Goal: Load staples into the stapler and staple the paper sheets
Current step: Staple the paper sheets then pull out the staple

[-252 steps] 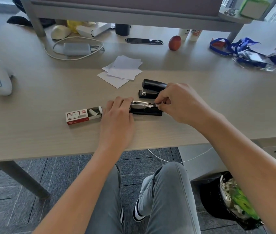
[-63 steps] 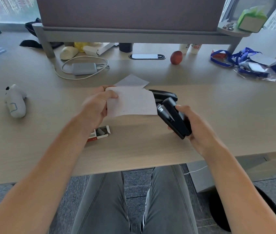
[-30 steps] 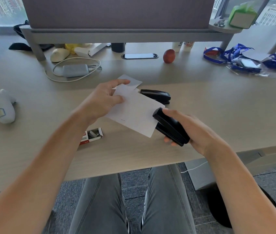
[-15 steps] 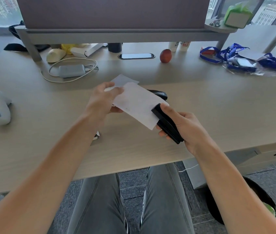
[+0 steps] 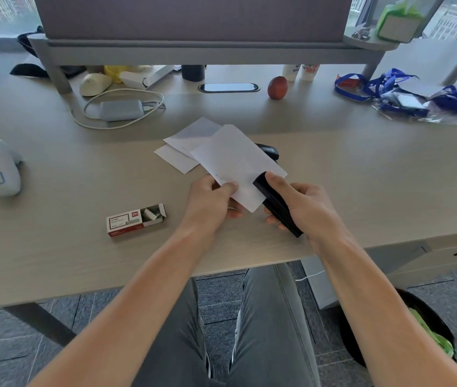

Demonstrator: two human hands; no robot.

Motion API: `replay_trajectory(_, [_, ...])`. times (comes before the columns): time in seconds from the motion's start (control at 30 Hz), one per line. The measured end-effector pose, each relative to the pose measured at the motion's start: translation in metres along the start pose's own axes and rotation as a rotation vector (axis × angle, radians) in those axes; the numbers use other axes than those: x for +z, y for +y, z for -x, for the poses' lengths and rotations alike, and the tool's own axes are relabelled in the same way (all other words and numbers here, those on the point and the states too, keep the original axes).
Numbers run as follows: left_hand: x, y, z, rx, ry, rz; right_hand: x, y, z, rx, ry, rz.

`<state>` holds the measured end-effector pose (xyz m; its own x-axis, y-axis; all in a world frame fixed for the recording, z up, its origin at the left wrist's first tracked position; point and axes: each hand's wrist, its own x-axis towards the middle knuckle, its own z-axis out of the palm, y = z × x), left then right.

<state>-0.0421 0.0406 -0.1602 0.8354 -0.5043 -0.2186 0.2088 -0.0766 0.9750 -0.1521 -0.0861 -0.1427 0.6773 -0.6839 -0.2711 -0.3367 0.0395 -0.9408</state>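
My left hand (image 5: 212,203) pinches the near edge of a small stack of white paper sheets (image 5: 235,160), held tilted above the desk. My right hand (image 5: 302,208) grips a black stapler (image 5: 277,208), whose nose sits over the right near corner of the held sheets, with my thumb on top. More white sheets (image 5: 185,146) lie on the desk behind. An open red-and-white staple box (image 5: 135,219) with staples showing lies to the left of my left hand. A second black stapler (image 5: 270,152) is partly hidden behind the held paper.
A white device (image 5: 2,170) lies at far left. At the back sit a grey charger with cable (image 5: 121,109), a phone (image 5: 228,87), an apple (image 5: 277,87) and blue lanyards (image 5: 389,90). The desk's front edge (image 5: 138,280) runs just below my hands.
My left hand has shifted from the paper's far left edge to its near edge, and both hands with paper and stapler have come closer. The loose sheets and staple box are uncovered.
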Motion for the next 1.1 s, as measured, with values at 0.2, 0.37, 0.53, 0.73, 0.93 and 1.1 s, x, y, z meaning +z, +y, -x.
replay_trajectory(0.2, [-0.002, 0.000, 0.002, -0.006, 0.015, 0.028, 0.005, 0.000, -0.002, -0.027, 0.007, 0.026])
replay_trajectory(0.37, [-0.005, -0.003, 0.002, 0.012, 0.044, 0.029, 0.010, 0.000, -0.002, -0.030, 0.004, 0.040])
replay_trajectory(0.53, [-0.006, -0.003, 0.002, 0.007, 0.063, 0.035, 0.012, 0.002, -0.003, -0.020, 0.003, 0.048])
replay_trajectory(0.73, [-0.007, -0.001, 0.003, 0.005, 0.056, 0.033, 0.011, 0.002, -0.001, 0.017, -0.005, 0.006])
replay_trajectory(0.93, [-0.008, 0.001, 0.005, -0.004, 0.069, 0.065, 0.006, -0.006, 0.007, 0.052, -0.085, 0.010])
replay_trajectory(1.1, [-0.010, 0.005, 0.003, 0.010, 0.087, 0.092, -0.009, -0.008, 0.007, 0.124, -0.112, 0.070])
